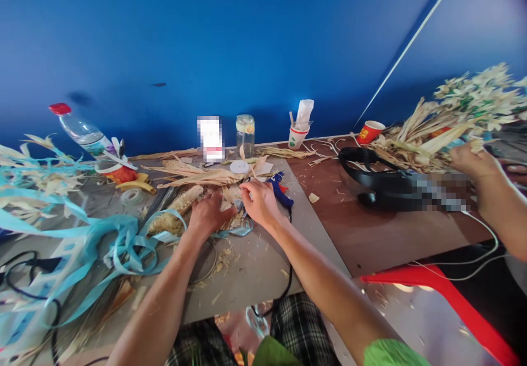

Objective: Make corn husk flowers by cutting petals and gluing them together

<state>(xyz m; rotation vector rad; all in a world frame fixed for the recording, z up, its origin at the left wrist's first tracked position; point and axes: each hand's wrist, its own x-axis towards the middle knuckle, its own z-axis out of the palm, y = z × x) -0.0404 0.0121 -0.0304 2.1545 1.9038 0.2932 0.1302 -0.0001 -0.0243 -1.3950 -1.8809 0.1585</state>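
My left grip [209, 212] lies spread beside papery, crinkled husk scraps [236, 221] on the gray desk [263, 262], my right grip [263, 201] curled opposite, whether pinching I cannot tell; behind, a paper cup [297, 138] holds a white packet [304, 113]

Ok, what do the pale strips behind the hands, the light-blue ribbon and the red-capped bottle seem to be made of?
Pale strips: probably dried husk; matte, with lengthwise fibres.
Light-blue ribbon: likely synthetic fabric; smooth, softly looping, perhaps satiny.
Red-capped bottle: apparently clear plastic; glossy, see-through.
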